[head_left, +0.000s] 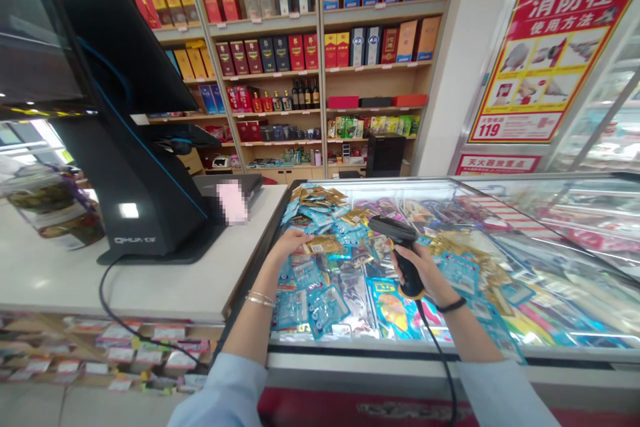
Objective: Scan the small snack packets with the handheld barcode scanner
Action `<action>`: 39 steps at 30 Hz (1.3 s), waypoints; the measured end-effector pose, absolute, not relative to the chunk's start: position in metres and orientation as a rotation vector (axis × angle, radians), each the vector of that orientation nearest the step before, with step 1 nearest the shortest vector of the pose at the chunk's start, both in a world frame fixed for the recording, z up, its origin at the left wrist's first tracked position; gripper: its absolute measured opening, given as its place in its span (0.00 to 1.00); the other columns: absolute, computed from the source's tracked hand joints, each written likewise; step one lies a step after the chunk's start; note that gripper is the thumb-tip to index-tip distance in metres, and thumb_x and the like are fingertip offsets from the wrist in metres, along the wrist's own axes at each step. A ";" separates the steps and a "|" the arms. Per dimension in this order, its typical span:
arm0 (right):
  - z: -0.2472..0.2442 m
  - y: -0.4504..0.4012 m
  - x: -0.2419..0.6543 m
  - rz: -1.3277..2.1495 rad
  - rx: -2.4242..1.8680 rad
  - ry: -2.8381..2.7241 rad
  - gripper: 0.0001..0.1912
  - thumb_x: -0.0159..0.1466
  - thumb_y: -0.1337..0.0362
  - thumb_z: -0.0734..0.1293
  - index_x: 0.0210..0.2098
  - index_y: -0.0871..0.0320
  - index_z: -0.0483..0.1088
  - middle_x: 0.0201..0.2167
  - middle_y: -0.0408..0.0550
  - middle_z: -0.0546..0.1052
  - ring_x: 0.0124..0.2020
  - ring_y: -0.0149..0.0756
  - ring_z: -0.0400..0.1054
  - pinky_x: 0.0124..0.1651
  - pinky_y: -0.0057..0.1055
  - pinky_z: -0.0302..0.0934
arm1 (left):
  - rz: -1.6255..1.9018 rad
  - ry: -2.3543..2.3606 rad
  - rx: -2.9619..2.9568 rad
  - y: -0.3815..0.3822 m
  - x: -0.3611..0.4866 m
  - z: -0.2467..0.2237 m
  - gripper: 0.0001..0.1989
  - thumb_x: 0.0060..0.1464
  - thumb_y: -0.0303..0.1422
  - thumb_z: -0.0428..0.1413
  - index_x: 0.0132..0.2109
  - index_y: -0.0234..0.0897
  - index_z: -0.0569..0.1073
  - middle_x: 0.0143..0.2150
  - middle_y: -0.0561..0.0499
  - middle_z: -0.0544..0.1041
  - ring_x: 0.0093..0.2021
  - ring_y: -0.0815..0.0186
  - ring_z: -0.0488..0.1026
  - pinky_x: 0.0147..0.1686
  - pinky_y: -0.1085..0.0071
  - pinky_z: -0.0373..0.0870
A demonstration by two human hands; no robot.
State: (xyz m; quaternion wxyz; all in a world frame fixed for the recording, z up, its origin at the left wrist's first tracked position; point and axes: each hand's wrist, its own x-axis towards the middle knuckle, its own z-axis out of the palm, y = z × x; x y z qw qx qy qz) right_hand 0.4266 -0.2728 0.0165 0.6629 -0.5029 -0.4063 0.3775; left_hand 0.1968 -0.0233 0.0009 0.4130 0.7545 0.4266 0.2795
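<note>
My left hand (293, 242) is closed on the left end of a gold packet (323, 245), whose barcode label faces up. In my right hand (419, 268) is a black barcode scanner (411, 280) with yellow trim, its head pointing left toward the packet. The scanner's cord hangs down past the freezer's front edge. Beneath both hands, several blue packets (327, 310) lie spread over the glass top of a chest freezer (360, 345). A pile of gold and blue packets (320, 199) sits at the far left corner, and more gold packets (463, 250) lie right of the scanner.
To the left, a white counter (240, 267) bears a black checkout terminal (145, 207) and stacked plastic tubs (60, 207). Shelves of boxed bottles (265, 53) line the back wall. A red and yellow poster (550, 60) hangs at right. Small goods fill a rack (115, 353) below the counter.
</note>
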 end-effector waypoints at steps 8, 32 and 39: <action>0.019 -0.270 0.421 0.843 -1.110 -0.918 0.19 0.55 0.49 0.73 0.32 0.57 0.68 0.19 0.40 0.70 0.14 0.28 0.61 0.13 0.25 0.58 | 1.123 0.904 1.941 -0.055 0.223 0.014 0.08 0.54 0.36 0.53 0.30 0.39 0.64 0.29 0.55 0.72 0.31 0.69 0.70 0.34 0.74 0.65; 0.038 -0.255 0.400 0.807 -1.237 -1.390 0.16 0.62 0.50 0.68 0.32 0.56 0.68 0.14 0.38 0.69 0.12 0.30 0.61 0.17 0.27 0.58 | 1.515 1.284 1.825 -0.057 0.203 0.025 0.14 0.57 0.46 0.52 0.33 0.41 0.64 0.24 0.56 0.71 0.26 0.67 0.69 0.28 0.73 0.61; 0.042 -0.260 0.399 0.805 -1.230 -1.392 0.18 0.61 0.47 0.68 0.30 0.56 0.67 0.13 0.38 0.68 0.11 0.30 0.61 0.16 0.26 0.56 | 1.529 1.288 1.806 -0.057 0.201 0.026 0.14 0.57 0.47 0.51 0.33 0.42 0.63 0.24 0.56 0.71 0.27 0.66 0.70 0.28 0.72 0.61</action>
